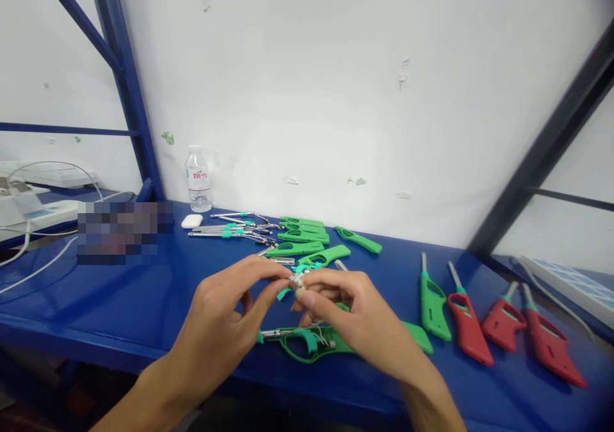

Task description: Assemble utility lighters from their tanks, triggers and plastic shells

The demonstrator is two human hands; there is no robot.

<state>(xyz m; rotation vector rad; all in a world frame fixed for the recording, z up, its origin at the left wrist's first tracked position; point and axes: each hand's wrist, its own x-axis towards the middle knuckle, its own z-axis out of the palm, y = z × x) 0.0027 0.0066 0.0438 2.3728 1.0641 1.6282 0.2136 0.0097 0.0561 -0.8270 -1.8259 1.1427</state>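
Note:
Both my left hand (230,323) and my right hand (352,313) pinch a small whitish-metallic part (296,281) between their fingertips, over the front of the bench. Its exact kind is too small to tell. Below lies an open green lighter shell (307,352) with a metal tube (274,333), a teal trigger (309,340) and thin wires inside. My right hand covers much of that shell; its green end (417,337) shows to the right. Just behind my fingers are loose teal pieces (307,267).
Green shell halves (302,235) and metal lighter rods (230,232) with wires lie at the back. On the right rest a green lighter (434,307) and several red lighters (467,326). A water bottle (198,179) and white case (192,221) stand back left, by the blue frame (127,80).

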